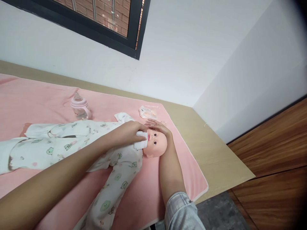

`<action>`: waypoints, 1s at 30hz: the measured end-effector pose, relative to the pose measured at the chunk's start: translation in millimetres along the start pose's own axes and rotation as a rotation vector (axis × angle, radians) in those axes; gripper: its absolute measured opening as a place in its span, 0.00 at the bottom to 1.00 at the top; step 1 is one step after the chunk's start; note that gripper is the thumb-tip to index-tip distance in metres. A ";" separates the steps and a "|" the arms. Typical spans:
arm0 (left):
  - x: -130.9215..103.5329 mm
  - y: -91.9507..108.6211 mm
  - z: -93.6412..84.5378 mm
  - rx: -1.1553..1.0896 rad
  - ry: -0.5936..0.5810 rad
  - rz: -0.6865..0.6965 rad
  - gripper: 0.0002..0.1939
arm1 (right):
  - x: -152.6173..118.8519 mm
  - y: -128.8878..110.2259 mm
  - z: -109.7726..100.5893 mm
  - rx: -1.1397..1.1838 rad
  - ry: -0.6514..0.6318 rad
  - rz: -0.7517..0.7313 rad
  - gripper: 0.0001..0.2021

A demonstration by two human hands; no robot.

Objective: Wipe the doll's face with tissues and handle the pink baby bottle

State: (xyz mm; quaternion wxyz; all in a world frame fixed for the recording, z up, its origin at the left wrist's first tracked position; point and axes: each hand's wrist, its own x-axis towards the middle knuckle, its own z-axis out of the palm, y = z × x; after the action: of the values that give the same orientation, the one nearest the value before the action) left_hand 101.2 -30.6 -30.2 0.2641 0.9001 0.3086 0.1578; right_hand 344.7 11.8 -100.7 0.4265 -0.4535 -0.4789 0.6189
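A baby doll [157, 145] in a white patterned outfit [81, 140] lies on its back on a pink blanket [144, 188], its head toward the right. My left hand [128, 132] is closed on a folded white cloth [141, 140] at the doll's chin and neck. Behind the doll's head, my right hand [159, 127] rests along its far side with fingers stretched out, palm partly hidden by the head.
A pink-capped baby bottle [80, 108] stands on the blanket beyond the doll's body. A clear plastic packet [147, 112] lies near my right fingers. The wooden tabletop [203, 137] borders the blanket, with a wall and window [115, 19] behind.
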 end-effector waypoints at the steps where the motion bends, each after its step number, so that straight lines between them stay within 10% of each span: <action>1: 0.1 -0.7 -0.1 0.001 -0.001 0.000 0.06 | 0.5 0.7 -0.3 0.005 0.002 -0.003 0.23; 30: 5.8 -10.4 6.5 -0.011 0.142 0.013 0.12 | 7.8 5.6 -3.5 0.047 0.045 0.000 0.20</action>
State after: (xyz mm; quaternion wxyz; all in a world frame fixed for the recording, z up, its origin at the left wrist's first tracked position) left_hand 103.6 -22.4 -40.7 0.2454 0.8870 0.3201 0.2247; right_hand 345.8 19.0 -107.8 0.4477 -0.4571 -0.4546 0.6196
